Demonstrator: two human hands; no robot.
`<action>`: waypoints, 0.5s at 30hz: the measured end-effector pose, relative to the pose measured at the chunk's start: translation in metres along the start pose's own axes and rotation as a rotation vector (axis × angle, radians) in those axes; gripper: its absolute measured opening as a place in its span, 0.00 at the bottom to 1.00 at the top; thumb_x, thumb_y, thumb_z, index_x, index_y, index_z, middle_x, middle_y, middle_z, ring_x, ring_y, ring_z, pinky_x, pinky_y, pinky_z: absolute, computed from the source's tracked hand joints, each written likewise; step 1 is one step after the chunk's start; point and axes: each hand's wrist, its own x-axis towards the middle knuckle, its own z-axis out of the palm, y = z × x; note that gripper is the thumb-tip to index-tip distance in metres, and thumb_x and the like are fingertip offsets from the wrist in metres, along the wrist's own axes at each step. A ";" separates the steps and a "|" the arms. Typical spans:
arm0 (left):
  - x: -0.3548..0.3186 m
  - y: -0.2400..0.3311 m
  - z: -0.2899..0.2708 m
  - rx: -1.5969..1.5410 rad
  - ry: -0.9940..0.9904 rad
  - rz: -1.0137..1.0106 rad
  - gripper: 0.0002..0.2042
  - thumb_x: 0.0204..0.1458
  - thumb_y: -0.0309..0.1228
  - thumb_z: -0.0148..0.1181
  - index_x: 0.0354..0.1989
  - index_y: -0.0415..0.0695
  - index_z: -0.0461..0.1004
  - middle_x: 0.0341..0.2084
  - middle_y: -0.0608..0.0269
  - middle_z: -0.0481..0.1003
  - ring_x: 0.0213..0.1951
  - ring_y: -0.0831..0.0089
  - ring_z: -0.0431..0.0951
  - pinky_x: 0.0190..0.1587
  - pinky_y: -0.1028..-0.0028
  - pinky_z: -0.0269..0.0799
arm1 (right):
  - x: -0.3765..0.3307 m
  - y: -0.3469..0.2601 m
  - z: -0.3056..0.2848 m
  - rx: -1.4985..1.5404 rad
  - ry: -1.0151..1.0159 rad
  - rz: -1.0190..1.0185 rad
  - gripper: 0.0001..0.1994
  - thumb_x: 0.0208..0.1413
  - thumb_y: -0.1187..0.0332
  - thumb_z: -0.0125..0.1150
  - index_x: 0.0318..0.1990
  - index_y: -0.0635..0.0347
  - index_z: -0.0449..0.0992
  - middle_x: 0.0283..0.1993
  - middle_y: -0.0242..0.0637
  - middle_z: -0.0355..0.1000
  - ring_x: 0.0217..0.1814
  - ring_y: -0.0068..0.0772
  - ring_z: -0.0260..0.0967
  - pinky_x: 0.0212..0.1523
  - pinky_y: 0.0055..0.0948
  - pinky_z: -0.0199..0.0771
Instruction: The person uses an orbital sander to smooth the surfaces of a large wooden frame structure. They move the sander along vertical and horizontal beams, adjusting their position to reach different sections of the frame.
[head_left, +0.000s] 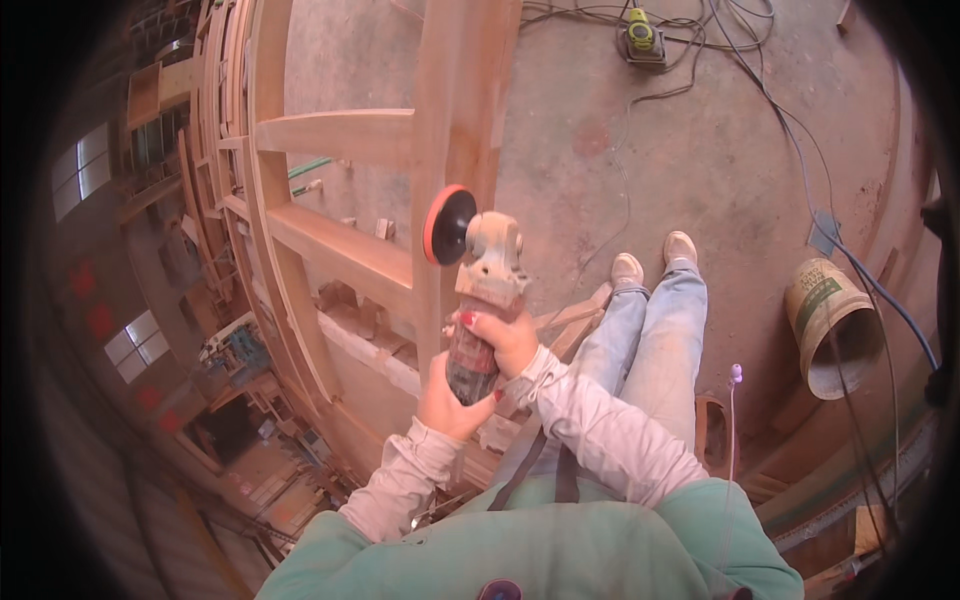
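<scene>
Both my hands are closed around a dusty angle grinder with a dark red, worn body. My left hand wraps the rear end of the body. Farther forward, my right hand grips it just behind the gear head. On the grinder's left side sits a round backing pad, black with an orange-red rim. The pad stands on edge in front of the upright board of a wooden frame; whether it touches the wood I cannot tell.
Crosspieces join the frame on my left. A yellow-green power sander lies on the floor ahead among loose cables. To the right a dusty bucket lies tipped over near a blue hose. A thin cord with an earbud hangs beside me.
</scene>
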 end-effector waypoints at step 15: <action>-0.079 -0.020 0.016 0.001 -0.057 -0.230 0.34 0.37 0.37 0.73 0.52 0.38 0.62 0.42 0.49 0.75 0.44 0.62 0.77 0.48 0.66 0.71 | -0.067 0.050 -0.026 0.045 0.087 0.290 0.20 0.50 0.70 0.57 0.51 0.63 0.66 0.40 0.45 0.73 0.40 0.40 0.75 0.43 0.40 0.78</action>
